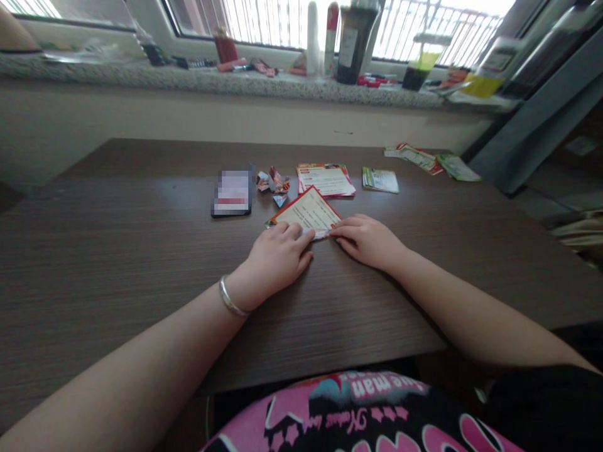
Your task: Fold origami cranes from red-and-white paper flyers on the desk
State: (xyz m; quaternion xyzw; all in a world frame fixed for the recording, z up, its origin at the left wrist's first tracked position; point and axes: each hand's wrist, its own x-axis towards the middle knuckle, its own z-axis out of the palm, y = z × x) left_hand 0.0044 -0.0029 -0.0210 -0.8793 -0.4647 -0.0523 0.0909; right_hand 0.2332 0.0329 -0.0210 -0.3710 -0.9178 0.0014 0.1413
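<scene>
A printed paper sheet (308, 210) with a red border and lines of text lies turned cornerwise on the table in front of me. Its near edge looks folded over, showing a pale strip. My left hand (277, 254) presses on the sheet's left and near side, the index finger along the folded edge and the thumb below it. At the right corner, my right hand (367, 242) pinches the paper between thumb and fingers. Just beyond lies a stack of similar printed sheets (327, 179). Small folded paper pieces (273, 182) sit to its left.
A phone (232, 193) lies left of the folded pieces. A small pile of cards (380, 180) is right of the stack, with more printed papers (419, 158) at the back right. Bottles, including a dark bottle (353, 47), and small items line the windowsill (282, 85).
</scene>
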